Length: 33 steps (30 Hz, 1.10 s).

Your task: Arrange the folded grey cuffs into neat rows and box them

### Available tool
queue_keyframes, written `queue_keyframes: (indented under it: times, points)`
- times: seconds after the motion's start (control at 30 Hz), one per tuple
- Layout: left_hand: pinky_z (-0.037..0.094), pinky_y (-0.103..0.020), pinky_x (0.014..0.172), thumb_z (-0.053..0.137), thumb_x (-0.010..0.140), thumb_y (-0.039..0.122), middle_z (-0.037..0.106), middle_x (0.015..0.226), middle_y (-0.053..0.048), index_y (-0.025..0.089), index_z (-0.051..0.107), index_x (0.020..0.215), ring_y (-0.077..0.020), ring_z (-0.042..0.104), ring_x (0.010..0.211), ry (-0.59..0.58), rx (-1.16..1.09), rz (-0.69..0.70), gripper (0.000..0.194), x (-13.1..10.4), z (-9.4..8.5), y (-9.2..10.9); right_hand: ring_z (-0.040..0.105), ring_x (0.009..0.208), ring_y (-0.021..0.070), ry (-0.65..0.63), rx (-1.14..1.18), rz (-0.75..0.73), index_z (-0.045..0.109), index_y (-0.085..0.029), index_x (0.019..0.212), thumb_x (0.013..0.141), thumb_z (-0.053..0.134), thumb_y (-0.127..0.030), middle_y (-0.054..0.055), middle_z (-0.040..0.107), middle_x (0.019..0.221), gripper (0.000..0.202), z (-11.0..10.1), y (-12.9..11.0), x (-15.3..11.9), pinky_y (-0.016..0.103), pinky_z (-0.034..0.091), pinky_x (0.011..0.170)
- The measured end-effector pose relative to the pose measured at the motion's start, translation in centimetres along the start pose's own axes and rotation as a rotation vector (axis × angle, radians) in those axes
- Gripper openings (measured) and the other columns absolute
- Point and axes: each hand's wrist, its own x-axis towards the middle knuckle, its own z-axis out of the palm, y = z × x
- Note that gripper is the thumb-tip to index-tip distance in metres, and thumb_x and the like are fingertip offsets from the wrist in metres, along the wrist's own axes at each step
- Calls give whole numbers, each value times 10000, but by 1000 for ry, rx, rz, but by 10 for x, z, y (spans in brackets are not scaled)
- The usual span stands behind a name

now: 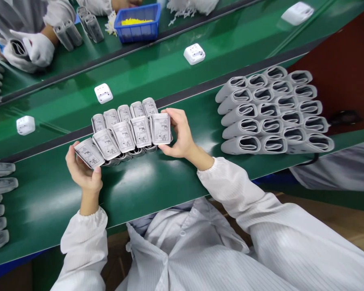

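Several grey folded pieces with printed line drawings (124,136) form two rows over the green table (145,182) in front of me. My left hand (86,171) is closed round the leftmost piece of the nearer row, which tilts outward, thumb at its lower right corner. At the other end of that row, my right hand (180,135) pinches the rightmost piece between thumb and fingers. The pieces between my hands lean against each other. Dark rolled openings show beneath the nearer row. Whether the pieces rest on the table or are lifted, I cannot tell.
Stacked grey rolled pieces (269,111) stand at the right, with more grey pieces (1,184) at the left edge. Beyond a dark rail, white plug-like devices (103,93) sit on a green belt (157,76). Across it are a blue bin (137,30) and a person's gloved hands (33,50).
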Motion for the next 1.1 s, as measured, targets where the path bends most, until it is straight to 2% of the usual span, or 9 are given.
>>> queue_keyframes:
  times: [0.2, 0.4, 0.57, 0.73, 0.93, 1.1]
  points:
    - [490, -630, 1344, 818, 725, 959, 561, 1616, -184, 318, 568, 1636, -473, 530, 1635, 0, 35, -44, 1141, 0, 0, -1, 603, 1458, 438, -10, 10, 74, 411, -362, 1698, 772, 857, -872, 150, 538, 1578, 1148, 0, -1, 0, 716, 631, 1141]
    - [448, -637, 1383, 856, 816, 824, 564, 1635, -181, 329, 571, 1650, -463, 507, 1663, -24, -23, 17, 1010, 0, -1, 2, 615, 1447, 433, 14, 26, 27, 404, -361, 1688, 769, 853, -873, 150, 539, 1561, 1144, 2, 3, -1, 717, 644, 1121]
    - [436, -641, 1400, 852, 825, 805, 577, 1625, -180, 314, 584, 1648, -460, 502, 1673, -15, -34, 44, 995, 1, 1, 2, 617, 1441, 430, 9, 11, 58, 426, -350, 1678, 782, 816, -898, 149, 546, 1556, 1120, 2, 0, 0, 729, 635, 1127]
    - [461, -639, 1386, 827, 790, 880, 585, 1620, -178, 326, 597, 1632, -467, 524, 1663, 5, 10, 26, 1034, 1, 1, 0, 609, 1469, 445, -11, 15, 94, 445, -353, 1672, 775, 852, -875, 149, 558, 1569, 1115, 1, -1, 1, 741, 629, 1148]
    - [457, -654, 1389, 814, 746, 944, 594, 1616, -191, 303, 594, 1629, -485, 517, 1669, 16, 39, -7, 1113, 1, 1, 0, 600, 1490, 445, 1, 30, 47, 402, -359, 1704, 785, 850, -886, 155, 541, 1596, 1150, 0, 2, -1, 734, 623, 1168]
    - [398, -642, 1432, 860, 824, 810, 582, 1643, -165, 352, 593, 1655, -461, 505, 1685, -17, -48, 51, 985, 0, 1, 1, 593, 1494, 452, -18, 14, 73, 396, -360, 1704, 774, 855, -890, 154, 542, 1584, 1165, 0, 1, -1, 743, 617, 1174]
